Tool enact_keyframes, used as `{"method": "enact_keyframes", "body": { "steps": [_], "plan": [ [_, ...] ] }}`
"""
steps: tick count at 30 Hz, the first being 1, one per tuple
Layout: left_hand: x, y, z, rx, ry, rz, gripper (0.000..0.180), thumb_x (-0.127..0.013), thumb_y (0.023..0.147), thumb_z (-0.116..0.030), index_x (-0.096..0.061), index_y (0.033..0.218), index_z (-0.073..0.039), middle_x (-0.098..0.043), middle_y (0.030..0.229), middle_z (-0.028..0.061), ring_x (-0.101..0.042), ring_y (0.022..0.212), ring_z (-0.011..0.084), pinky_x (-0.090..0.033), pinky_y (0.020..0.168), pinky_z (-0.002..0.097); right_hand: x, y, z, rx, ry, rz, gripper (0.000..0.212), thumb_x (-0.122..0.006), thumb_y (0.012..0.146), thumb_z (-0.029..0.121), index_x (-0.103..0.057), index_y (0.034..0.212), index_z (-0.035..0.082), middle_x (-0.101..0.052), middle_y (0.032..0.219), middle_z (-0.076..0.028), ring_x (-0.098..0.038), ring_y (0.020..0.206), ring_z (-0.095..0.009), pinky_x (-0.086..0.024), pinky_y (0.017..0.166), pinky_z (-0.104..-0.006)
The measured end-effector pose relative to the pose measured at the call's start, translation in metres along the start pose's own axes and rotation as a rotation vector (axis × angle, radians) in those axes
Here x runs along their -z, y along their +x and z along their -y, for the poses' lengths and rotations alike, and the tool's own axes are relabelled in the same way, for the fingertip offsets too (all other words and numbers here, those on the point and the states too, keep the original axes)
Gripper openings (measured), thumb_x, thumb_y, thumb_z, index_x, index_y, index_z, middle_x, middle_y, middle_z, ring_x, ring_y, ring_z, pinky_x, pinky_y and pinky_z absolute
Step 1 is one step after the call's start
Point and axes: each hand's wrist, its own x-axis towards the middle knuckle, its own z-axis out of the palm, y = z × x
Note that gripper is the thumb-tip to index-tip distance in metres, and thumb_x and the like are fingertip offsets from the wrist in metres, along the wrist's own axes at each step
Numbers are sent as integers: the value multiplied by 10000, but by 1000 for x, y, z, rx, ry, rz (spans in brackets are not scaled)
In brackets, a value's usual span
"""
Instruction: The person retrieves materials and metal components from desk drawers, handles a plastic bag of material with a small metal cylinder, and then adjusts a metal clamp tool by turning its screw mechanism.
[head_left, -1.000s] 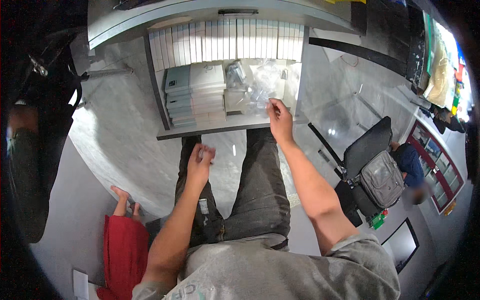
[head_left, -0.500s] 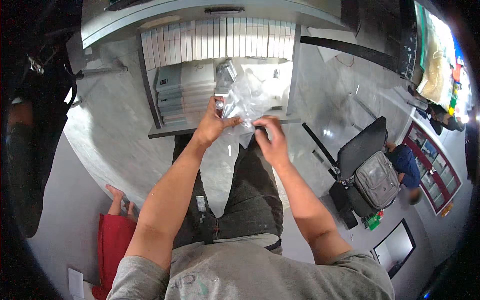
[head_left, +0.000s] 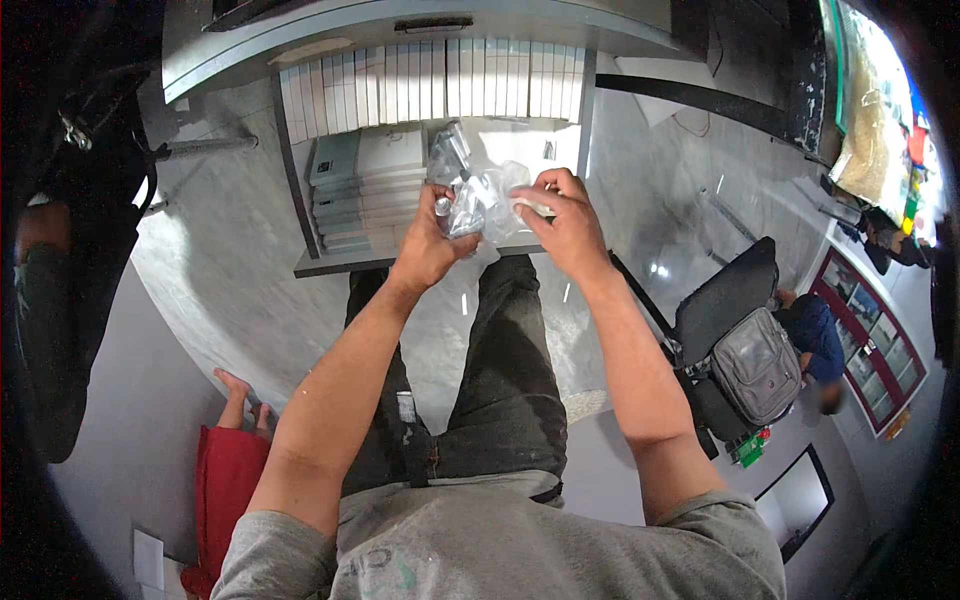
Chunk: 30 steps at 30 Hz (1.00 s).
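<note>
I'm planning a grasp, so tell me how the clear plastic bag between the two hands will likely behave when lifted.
The clear plastic bag is probably floppy, since its film is crumpled and creased beside the left hand. It looks light for its size, being thin and see-through. Its glossy highlights suggest it may be slippery.

Packs close off two sides of the drawer (head_left: 330, 265): an upright row (head_left: 430, 88) along the back, a flat stack (head_left: 375, 175) at left. Clear plastic (head_left: 468, 205) fills the space between left hand (head_left: 437, 235) and right hand (head_left: 558, 212). Room from above remains at right, beyond the plastic, behind the right hand.
</note>
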Motion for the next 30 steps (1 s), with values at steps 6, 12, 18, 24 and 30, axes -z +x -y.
{"method": "enact_keyframes", "body": {
  "steps": [6, 12, 18, 24, 30],
  "plan": [
    [-2, -1, -10, 124, -2, 7, 620, -745, 787, 21, -331, 1230, -106, -600, 947, 101, -593, 775, 145, -513, 676, 313, -7, -5, -34, -160, 167, -39, 209, -794, 828, 253, -751, 916, 68, -593, 1021, -62, -561, 989, -266, -482, 859, -353],
    [0, 2, 8, 83, -60, 7, 621, -733, 784, 21, -333, 1241, -111, -595, 939, 100, -580, 792, 154, -505, 689, 318, -7, -5, -25, -288, 386, 91, 259, -729, 905, 272, -731, 946, 17, -694, 957, -51, -642, 849, -182, -495, 824, -315],
    [8, 7, 19, 70, 103, -59, 625, -761, 744, -27, -382, 1236, -92, -599, 976, 104, -559, 840, 181, -494, 753, 341, -1, -1, -13, -646, 1138, 335, 247, -603, 970, 114, -683, 1183, 19, -702, 1012, -96, -694, 870, -118, -519, 633, -275],
    [-7, 5, -4, 87, 342, 231, 650, -764, 730, -60, -395, 1265, -80, -651, 966, 136, -645, 879, 239, -514, 763, 404, -27, -20, -54, -493, 218, 419, 437, -626, 886, 32, -651, 1313, 122, -700, 776, -76, -636, 595, -110, -499, 525, -299],
    [-14, 16, -3, 147, 347, 83, 729, -803, 740, -147, -352, 1307, -60, -641, 901, 228, -670, 885, 355, -513, 794, 453, -14, -31, -72, -450, 510, 48, 414, -698, 922, 145, -640, 1332, 154, -706, 887, -64, -641, 692, -123, -520, 640, -275]
  ]
}}
